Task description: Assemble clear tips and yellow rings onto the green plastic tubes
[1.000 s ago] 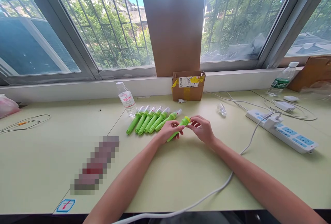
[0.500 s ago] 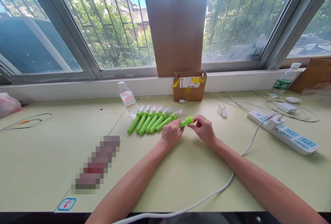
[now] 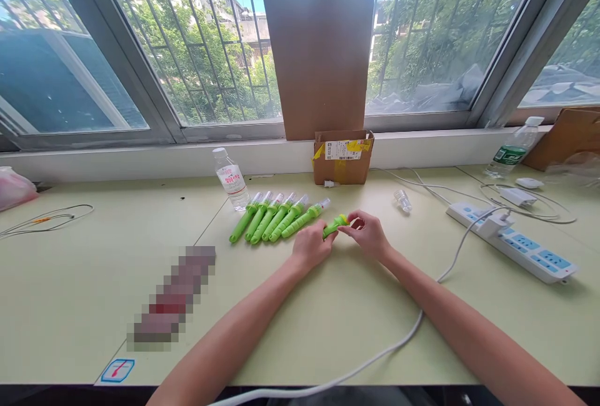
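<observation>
My left hand [image 3: 312, 246] is wrapped round a green plastic stick [image 3: 332, 226], which points up and to the right. At its yellow-tipped end, my right hand [image 3: 368, 233] has thumb and fingers pinched together; whether a small part sits between them I cannot make out. Left of my hands, several similar green sticks [image 3: 276, 218] lie side by side, slanted, with clear tops away from me. A loose clear plastic piece [image 3: 402, 201] rests on the table beyond my right hand.
At the back stand a small cardboard box [image 3: 342, 168] and a water bottle [image 3: 232, 181]. A power strip [image 3: 525, 243] lies on the right, its white cable [image 3: 412, 331] passing under my right forearm. Another bottle [image 3: 513, 150] is at the far right. A pixelated object [image 3: 171, 300] lies left.
The held stick has tilted a little and its visible part is slightly lower and to the left. My right fingers stay at its end. The other sticks lie as before.
</observation>
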The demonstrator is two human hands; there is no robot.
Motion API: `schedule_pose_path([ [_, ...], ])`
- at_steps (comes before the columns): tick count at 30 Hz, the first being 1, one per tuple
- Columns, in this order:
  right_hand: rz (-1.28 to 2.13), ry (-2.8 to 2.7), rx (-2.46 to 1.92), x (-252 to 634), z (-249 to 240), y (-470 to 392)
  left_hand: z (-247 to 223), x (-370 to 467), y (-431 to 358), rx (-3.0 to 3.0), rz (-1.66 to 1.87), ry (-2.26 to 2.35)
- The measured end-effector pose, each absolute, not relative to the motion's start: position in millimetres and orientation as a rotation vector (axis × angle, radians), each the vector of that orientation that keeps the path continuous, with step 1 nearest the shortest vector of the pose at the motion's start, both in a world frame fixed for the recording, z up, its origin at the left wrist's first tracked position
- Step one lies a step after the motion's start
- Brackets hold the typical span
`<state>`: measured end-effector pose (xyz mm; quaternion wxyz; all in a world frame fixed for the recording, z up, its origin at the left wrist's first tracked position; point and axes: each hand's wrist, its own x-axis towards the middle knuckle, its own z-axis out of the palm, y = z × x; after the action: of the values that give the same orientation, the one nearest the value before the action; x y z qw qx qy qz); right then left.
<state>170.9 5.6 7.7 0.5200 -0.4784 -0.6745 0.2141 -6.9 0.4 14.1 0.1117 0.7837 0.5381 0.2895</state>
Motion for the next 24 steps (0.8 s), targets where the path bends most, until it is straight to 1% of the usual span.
schedule_pose_path([
  [4, 0.556, -1.606, -1.203, 171, 8, 7, 22, -10, 5, 2.209, 0.754, 1.563],
  [8, 0.555, -1.613, -1.227, 172, 8, 6, 26, -16, 13, 2.096, 0.769, 1.451],
  [16, 0.537, -1.683, -1.150, 170, 6, 3, 29, -22, 13, 1.773, 0.712, 1.270],
  [24, 0.479, -1.688, -1.100, 168, 8, 1, 32, -21, 10, 1.617, 0.686, 1.142],
])
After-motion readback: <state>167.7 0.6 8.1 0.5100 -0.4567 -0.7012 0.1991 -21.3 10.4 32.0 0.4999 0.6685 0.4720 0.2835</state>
